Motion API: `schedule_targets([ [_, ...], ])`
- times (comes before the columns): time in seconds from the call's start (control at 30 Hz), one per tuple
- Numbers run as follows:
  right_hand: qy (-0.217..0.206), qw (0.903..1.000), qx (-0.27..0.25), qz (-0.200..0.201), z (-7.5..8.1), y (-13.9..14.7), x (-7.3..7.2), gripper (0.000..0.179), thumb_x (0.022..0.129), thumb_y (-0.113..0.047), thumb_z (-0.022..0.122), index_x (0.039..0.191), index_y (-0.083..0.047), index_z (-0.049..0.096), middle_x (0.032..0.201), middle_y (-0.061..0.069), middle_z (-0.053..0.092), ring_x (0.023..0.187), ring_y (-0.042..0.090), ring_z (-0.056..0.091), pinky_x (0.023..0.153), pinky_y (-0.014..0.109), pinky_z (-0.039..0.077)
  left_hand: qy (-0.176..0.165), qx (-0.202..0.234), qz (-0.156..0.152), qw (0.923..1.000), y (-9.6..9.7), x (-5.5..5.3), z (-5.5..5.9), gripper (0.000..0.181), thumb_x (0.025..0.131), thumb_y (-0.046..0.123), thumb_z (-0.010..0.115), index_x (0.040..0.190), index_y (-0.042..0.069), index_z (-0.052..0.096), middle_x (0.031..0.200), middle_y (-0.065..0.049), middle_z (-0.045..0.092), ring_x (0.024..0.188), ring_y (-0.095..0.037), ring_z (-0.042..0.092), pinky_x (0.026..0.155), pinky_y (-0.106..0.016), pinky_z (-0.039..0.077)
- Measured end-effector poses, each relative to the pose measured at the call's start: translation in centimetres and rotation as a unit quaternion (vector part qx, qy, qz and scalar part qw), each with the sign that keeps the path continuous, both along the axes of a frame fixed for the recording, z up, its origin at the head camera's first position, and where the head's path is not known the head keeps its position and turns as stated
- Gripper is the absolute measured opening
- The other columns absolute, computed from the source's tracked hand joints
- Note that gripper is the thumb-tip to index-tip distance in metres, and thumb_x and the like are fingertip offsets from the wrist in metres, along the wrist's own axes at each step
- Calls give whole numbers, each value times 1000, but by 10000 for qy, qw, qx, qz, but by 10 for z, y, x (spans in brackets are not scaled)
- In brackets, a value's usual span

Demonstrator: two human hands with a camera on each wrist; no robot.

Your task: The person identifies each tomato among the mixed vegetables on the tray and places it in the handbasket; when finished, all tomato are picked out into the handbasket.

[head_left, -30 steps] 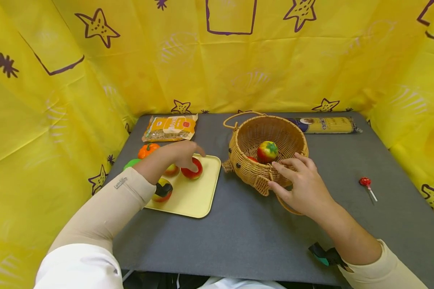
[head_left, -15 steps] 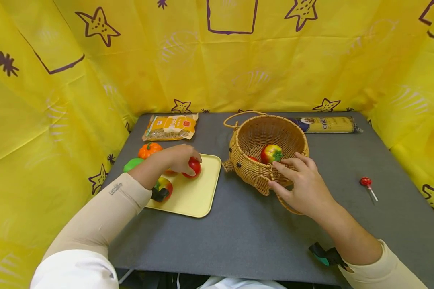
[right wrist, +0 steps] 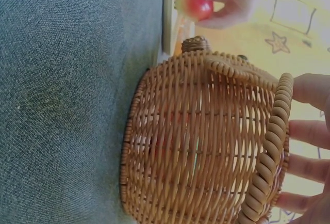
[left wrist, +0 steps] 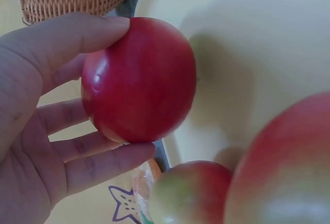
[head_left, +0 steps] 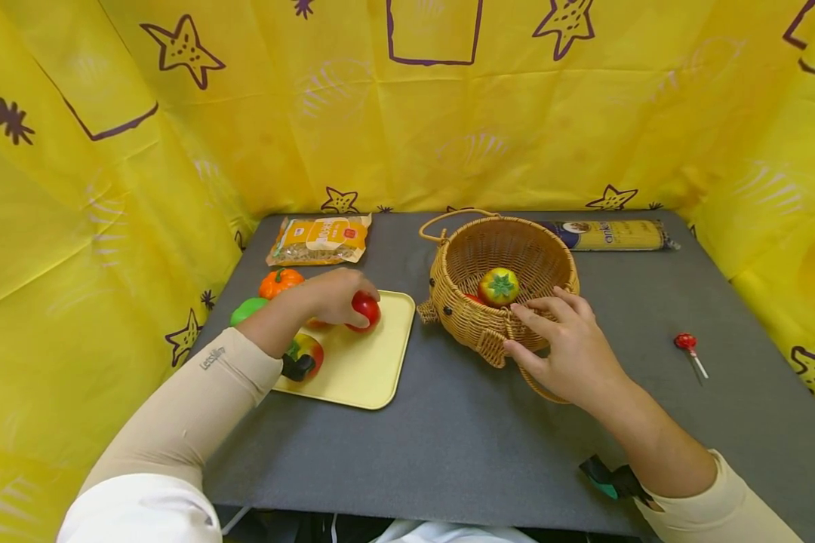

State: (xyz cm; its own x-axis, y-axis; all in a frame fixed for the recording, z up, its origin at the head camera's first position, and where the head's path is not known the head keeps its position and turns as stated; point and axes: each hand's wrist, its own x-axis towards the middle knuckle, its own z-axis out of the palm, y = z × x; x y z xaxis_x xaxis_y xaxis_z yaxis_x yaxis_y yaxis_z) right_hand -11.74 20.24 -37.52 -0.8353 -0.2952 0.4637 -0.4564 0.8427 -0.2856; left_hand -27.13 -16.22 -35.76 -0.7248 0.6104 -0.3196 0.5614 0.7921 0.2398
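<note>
On the left, my left hand [head_left: 342,296] holds a shiny red apple [left wrist: 142,79], thumb on one side and fingers on the other. The apple is just over the pale yellow tray [head_left: 363,385]. More red-and-yellow fruits [head_left: 306,356] lie on that tray, partly behind my left arm. My right hand [head_left: 564,347] rests with spread fingers on the near rim of a wicker basket [right wrist: 206,141] with an animal face. Inside the basket sits a red-and-yellow fruit with a green leafy top [head_left: 499,286]; a second red piece [head_left: 474,299] is mostly hidden by the rim.
An orange pumpkin-shaped piece [head_left: 280,282] and a green one [head_left: 247,309] lie by the tray's left side. Farther back are an orange food bag [head_left: 321,240] and a long yellow pasta pack [head_left: 611,235]. At right lies a red lollipop [head_left: 687,343]. Yellow cloth walls surround the table.
My left hand has closed its fingers around the red apple and drawn it up slightly. The leafy-topped fruit in the basket has rolled about. My right hand has kept its place.
</note>
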Motion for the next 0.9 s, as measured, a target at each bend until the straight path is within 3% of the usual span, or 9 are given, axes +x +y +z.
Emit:
schedule_targets([
  [0.3, 43, 10000, -17, 32, 0, 0, 0, 51, 82, -29, 85, 127, -7, 73, 118, 20, 67, 130, 55, 46, 109, 67, 35, 237, 553, -50, 9982, 5, -4, 15, 39, 87, 27, 78, 124, 16, 73, 120, -8, 65, 106, -27, 59, 90, -40, 55],
  [0.7, -17, 10000, -30, -11, 1, 0, 1, 51, 82, -29, 85, 127, -7, 73, 118, 19, 66, 131, 55, 45, 107, 69, 37, 617, 1135, -232, 9914, 20, -5, 49, 43, 87, 27, 77, 128, 14, 71, 123, -9, 65, 108, -26, 60, 91, -41, 54],
  [0.9, -54, 10000, -13, -21, 2, -1, 1, 51, 83, -30, 85, 128, -7, 73, 119, 20, 66, 131, 55, 45, 107, 69, 36, 816, 1202, -284, 9890, 34, -5, 66, 43, 87, 29, 76, 128, 17, 71, 123, -5, 63, 107, -25, 59, 91, -39, 53],
])
